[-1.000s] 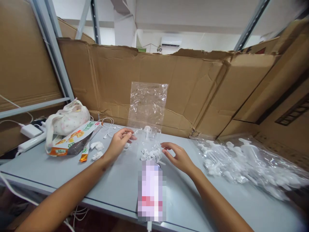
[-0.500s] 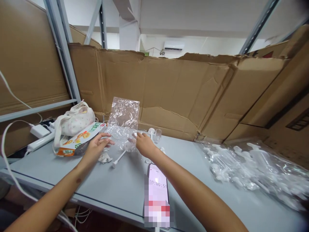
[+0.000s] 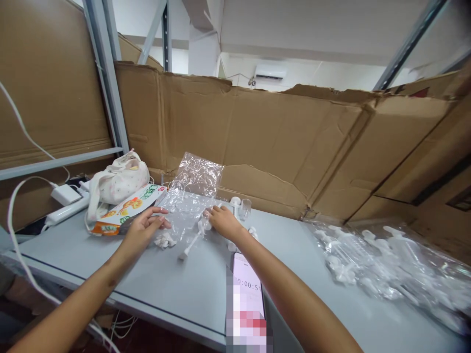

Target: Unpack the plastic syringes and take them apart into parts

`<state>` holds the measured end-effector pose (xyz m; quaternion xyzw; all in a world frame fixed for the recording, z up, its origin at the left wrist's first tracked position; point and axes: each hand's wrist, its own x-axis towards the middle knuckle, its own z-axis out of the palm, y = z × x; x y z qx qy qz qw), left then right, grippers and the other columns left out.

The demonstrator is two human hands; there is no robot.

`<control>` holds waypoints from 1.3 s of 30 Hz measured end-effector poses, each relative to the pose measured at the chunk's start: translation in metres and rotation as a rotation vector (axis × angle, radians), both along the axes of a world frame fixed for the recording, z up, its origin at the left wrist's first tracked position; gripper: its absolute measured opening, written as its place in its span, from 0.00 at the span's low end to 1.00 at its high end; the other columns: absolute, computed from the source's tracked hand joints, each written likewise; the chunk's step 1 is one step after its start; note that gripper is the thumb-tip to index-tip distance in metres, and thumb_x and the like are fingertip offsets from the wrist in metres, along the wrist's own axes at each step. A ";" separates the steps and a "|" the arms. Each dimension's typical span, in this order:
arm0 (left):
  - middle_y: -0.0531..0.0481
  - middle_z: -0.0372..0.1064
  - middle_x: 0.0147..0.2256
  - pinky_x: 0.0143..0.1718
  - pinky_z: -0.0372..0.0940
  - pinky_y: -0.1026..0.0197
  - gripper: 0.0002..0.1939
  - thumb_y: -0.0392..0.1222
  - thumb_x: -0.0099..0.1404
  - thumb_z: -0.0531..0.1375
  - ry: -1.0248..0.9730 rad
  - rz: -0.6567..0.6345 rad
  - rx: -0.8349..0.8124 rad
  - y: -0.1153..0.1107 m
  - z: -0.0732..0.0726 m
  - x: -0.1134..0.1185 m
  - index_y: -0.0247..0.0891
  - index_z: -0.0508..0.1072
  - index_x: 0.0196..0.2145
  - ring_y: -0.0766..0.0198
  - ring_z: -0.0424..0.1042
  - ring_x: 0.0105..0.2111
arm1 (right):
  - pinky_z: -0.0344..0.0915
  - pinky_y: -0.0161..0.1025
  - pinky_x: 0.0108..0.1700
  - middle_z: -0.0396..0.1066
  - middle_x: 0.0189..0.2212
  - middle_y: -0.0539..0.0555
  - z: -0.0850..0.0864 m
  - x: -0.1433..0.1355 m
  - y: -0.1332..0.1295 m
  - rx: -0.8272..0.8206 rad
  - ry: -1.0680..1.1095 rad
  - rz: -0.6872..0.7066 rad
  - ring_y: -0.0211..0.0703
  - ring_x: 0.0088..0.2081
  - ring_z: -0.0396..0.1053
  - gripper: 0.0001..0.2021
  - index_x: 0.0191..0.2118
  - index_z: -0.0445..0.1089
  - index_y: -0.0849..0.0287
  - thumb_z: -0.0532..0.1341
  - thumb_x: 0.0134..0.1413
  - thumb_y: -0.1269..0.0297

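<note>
A clear plastic bag stands crinkled between my hands, its upper part upright and its lower part spread on the table. My right hand has its fingers curled at the bag's right side; their tips are partly hidden. Just below them lies a white plastic stick-like part with a wider end toward me. My left hand is at the bag's left edge, fingers loosely extended and apart, with nothing visible in it. Crumpled white material lies beside the left fingers.
White plastic pieces and a small clear cup stand behind my right hand. A phone lies in front. Bagged white parts cover the right side. A printed box and cloth bag sit left.
The view has shifted slightly, moving the scene right. The clear bag's upper part leans more to the right. My right hand's fingers are more curled; the left hand stays beside the bag.
</note>
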<state>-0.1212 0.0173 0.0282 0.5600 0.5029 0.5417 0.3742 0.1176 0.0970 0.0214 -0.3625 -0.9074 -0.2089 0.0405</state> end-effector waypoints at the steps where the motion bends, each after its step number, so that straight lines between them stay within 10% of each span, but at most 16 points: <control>1: 0.48 0.73 0.26 0.35 0.61 0.59 0.20 0.54 0.54 0.60 -0.006 0.000 0.006 0.001 -0.001 -0.001 0.38 0.67 0.39 0.59 0.69 0.31 | 0.62 0.44 0.40 0.71 0.40 0.60 -0.001 0.000 0.000 0.003 0.015 0.005 0.50 0.43 0.66 0.15 0.45 0.65 0.62 0.52 0.54 0.80; 13: 0.51 0.72 0.25 0.24 0.56 0.66 0.18 0.49 0.55 0.60 -0.157 -0.002 0.072 0.009 0.011 0.016 0.38 0.66 0.41 0.68 0.63 0.22 | 0.58 0.49 0.56 0.62 0.56 0.62 0.033 0.062 -0.032 0.063 0.522 0.014 0.51 0.58 0.57 0.27 0.55 0.56 0.62 0.55 0.46 0.78; 27: 0.49 0.71 0.27 0.18 0.54 0.68 0.28 0.47 0.53 0.56 0.152 -0.062 -0.225 0.047 -0.019 0.059 0.35 0.60 0.51 0.69 0.63 0.17 | 0.66 0.53 0.44 0.70 0.47 0.62 0.002 0.181 -0.067 0.195 1.107 -0.263 0.56 0.45 0.69 0.24 0.50 0.59 0.57 0.62 0.46 0.59; 39: 0.40 0.72 0.41 0.35 0.62 0.53 0.21 0.47 0.62 0.49 1.294 0.071 -0.127 0.045 0.000 0.061 0.39 0.65 0.51 0.46 0.71 0.41 | 0.59 0.52 0.53 0.67 0.48 0.60 -0.008 0.184 -0.085 0.055 1.296 -0.265 0.54 0.50 0.64 0.22 0.48 0.63 0.56 0.62 0.48 0.56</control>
